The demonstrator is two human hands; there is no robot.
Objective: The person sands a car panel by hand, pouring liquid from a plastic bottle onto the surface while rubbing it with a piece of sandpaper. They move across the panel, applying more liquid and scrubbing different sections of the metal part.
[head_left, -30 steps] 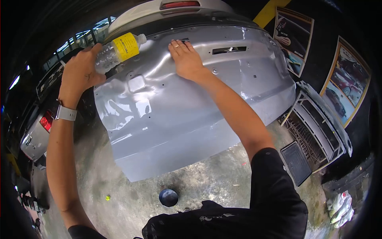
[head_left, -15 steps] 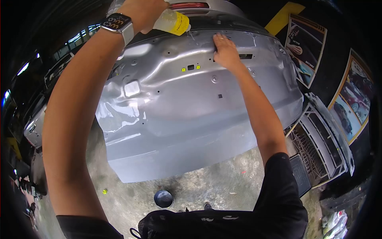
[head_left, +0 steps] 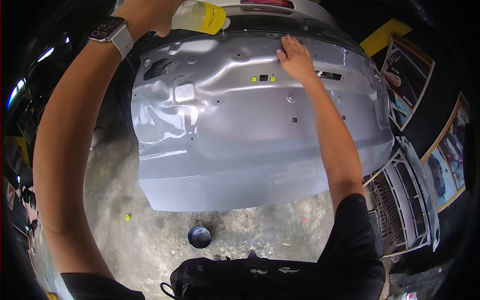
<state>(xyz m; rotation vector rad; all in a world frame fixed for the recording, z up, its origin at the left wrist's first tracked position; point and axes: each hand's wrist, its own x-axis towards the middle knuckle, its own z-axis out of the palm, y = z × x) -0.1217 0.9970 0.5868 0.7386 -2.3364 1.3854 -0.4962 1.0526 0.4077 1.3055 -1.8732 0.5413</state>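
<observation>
One left hand (head_left: 150, 12), gripping a clear bottle (head_left: 200, 17) with yellow label, tilted, its neck over the far edge of a silver car panel (head_left: 240, 160). One right hand (head_left: 298, 59), open, laid on that panel's far part, right of the bottle.

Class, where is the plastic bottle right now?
In the head view, the bottle is in the left hand, tilted above the silver panel's upper edge.

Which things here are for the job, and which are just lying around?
For the job:
left hand
bottle it holds
right hand
silver panel under it

Probably just around:
wall posters
yellow-green bit on the floor
bucket, though possibly useful
</observation>
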